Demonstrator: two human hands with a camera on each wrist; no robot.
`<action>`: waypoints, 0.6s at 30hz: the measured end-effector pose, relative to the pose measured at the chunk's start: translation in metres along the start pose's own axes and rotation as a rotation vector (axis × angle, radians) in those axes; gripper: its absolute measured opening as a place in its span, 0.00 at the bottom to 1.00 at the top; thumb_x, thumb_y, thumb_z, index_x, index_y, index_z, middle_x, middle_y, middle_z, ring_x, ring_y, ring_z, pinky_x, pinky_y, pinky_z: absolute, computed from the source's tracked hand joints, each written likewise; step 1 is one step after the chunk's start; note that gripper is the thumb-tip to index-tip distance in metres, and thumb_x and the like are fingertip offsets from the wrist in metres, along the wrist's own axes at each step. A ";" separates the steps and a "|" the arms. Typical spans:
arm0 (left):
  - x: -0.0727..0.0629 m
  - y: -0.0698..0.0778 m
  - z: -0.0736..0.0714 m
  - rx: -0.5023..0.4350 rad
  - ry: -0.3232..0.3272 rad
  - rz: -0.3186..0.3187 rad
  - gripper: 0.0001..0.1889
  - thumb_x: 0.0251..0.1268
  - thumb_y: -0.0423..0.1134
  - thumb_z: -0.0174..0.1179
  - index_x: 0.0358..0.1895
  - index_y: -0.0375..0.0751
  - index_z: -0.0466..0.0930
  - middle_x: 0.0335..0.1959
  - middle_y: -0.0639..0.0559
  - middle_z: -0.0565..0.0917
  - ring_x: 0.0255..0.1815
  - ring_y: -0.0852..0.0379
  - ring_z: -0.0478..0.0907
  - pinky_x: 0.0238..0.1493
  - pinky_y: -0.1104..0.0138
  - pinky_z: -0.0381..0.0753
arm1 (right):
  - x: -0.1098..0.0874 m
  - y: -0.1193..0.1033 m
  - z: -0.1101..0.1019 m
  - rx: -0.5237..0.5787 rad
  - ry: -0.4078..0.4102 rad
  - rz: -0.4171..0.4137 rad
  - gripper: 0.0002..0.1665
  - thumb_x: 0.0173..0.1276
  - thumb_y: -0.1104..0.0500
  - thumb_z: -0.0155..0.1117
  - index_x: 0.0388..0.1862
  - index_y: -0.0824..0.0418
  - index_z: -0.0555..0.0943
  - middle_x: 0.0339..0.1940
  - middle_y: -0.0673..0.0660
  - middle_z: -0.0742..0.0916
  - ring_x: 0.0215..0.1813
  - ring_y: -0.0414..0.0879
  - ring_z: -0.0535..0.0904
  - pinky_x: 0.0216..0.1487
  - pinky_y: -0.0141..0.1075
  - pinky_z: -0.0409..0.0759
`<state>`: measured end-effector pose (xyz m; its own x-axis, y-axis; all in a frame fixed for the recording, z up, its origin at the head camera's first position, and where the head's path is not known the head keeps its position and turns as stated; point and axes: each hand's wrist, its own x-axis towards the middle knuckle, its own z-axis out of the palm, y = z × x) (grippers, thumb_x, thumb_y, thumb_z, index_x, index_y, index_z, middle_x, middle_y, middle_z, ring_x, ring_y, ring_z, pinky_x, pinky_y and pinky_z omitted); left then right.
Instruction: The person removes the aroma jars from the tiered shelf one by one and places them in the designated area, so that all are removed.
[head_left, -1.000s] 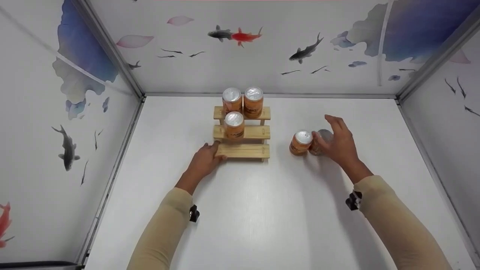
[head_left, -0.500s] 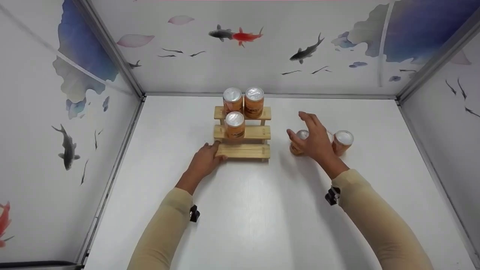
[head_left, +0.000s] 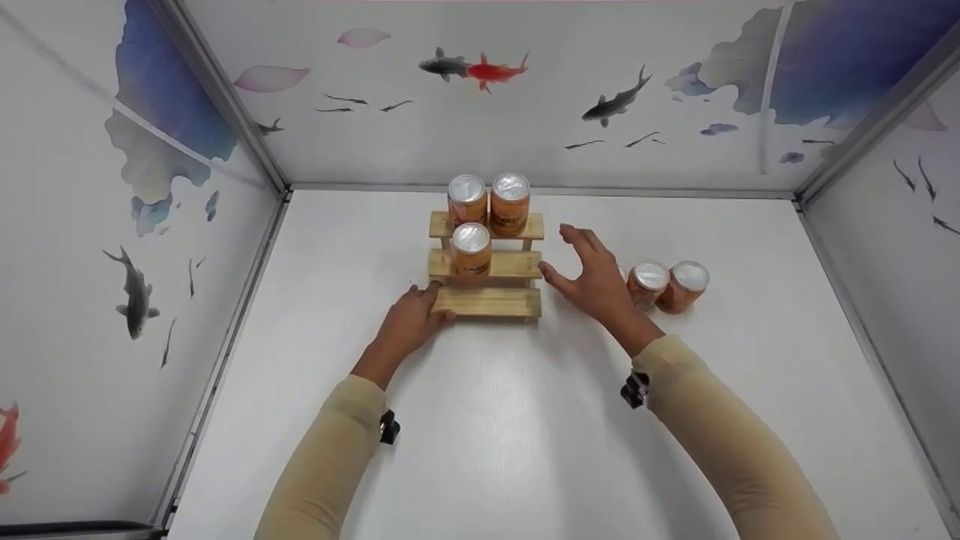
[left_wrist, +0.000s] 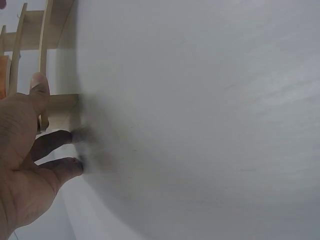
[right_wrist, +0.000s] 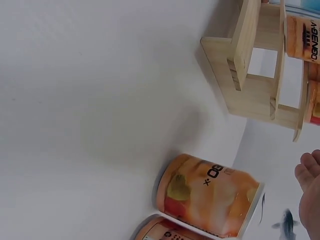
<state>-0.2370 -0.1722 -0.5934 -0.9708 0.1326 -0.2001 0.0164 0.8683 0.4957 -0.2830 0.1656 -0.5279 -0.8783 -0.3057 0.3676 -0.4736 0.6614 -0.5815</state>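
A small three-step wooden stand (head_left: 496, 303) carries orange cans with silver lids. Two of them, a left can (head_left: 466, 202) and a right can (head_left: 510, 206), stand side by side on the top step; another can (head_left: 471, 253) is on the left of the middle step. My left hand (head_left: 411, 321) grips the left end of the bottom step, its thumb (left_wrist: 39, 85) against the plank. Between the stand and the table cans hovers my right hand (head_left: 596, 286), fingers spread and holding nothing. Just right of it are a middle can (head_left: 648, 283) and an outer can (head_left: 684, 286); a third is mostly hidden behind the hand.
The white table (head_left: 465, 435) is closed in by a back wall (head_left: 495, 142) and side walls printed with fish. In the right wrist view, an upright can (right_wrist: 210, 195) stands a short way from the stand's right side.
My right hand has moved left, away from the outer can and past the other table cans toward the stand, without taking any. The left hand stays on the stand.
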 end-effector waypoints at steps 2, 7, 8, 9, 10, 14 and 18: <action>0.000 0.000 0.000 -0.008 -0.003 -0.003 0.39 0.86 0.56 0.60 0.89 0.39 0.61 0.84 0.31 0.71 0.89 0.33 0.62 0.87 0.42 0.66 | 0.003 -0.003 0.003 0.005 -0.006 -0.014 0.43 0.78 0.45 0.75 0.82 0.64 0.72 0.73 0.66 0.83 0.71 0.63 0.83 0.74 0.61 0.82; -0.001 0.000 -0.001 -0.014 -0.001 -0.008 0.39 0.87 0.56 0.59 0.89 0.40 0.61 0.84 0.31 0.71 0.90 0.33 0.61 0.88 0.42 0.66 | 0.010 -0.015 0.012 0.024 -0.024 -0.035 0.43 0.79 0.46 0.75 0.82 0.65 0.72 0.73 0.67 0.82 0.71 0.63 0.84 0.72 0.59 0.84; -0.001 0.000 0.000 -0.014 0.001 -0.007 0.39 0.86 0.56 0.60 0.89 0.40 0.61 0.84 0.31 0.71 0.90 0.33 0.61 0.88 0.42 0.66 | 0.012 -0.017 0.014 0.030 -0.028 -0.038 0.43 0.79 0.46 0.74 0.82 0.65 0.72 0.73 0.67 0.82 0.71 0.63 0.84 0.72 0.58 0.85; -0.001 -0.001 0.000 -0.010 0.006 0.001 0.40 0.86 0.56 0.60 0.88 0.39 0.61 0.83 0.31 0.72 0.89 0.33 0.62 0.87 0.42 0.66 | 0.013 -0.020 0.015 0.038 -0.032 -0.042 0.43 0.79 0.46 0.75 0.82 0.66 0.72 0.73 0.67 0.82 0.72 0.63 0.84 0.72 0.58 0.85; -0.001 -0.001 0.000 -0.009 0.011 0.009 0.40 0.86 0.56 0.61 0.88 0.38 0.62 0.82 0.30 0.73 0.89 0.32 0.62 0.87 0.42 0.67 | 0.014 -0.022 0.017 0.046 -0.036 -0.047 0.43 0.79 0.47 0.75 0.82 0.67 0.72 0.73 0.68 0.82 0.72 0.63 0.84 0.73 0.59 0.84; -0.001 -0.003 0.001 0.004 0.036 0.050 0.40 0.84 0.55 0.62 0.87 0.36 0.63 0.79 0.29 0.76 0.87 0.29 0.65 0.86 0.41 0.69 | 0.018 -0.031 0.024 0.058 -0.052 -0.060 0.43 0.79 0.46 0.75 0.82 0.68 0.72 0.71 0.68 0.83 0.71 0.64 0.84 0.73 0.59 0.84; -0.001 -0.003 0.001 0.001 0.038 0.050 0.39 0.85 0.55 0.62 0.87 0.36 0.64 0.79 0.29 0.76 0.87 0.30 0.65 0.86 0.42 0.69 | 0.022 -0.037 0.030 0.058 -0.062 -0.078 0.43 0.79 0.47 0.75 0.82 0.67 0.72 0.67 0.68 0.85 0.66 0.65 0.86 0.69 0.60 0.86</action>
<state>-0.2358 -0.1749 -0.5957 -0.9771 0.1575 -0.1431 0.0651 0.8614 0.5037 -0.2862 0.1139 -0.5200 -0.8400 -0.3978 0.3691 -0.5424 0.5934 -0.5947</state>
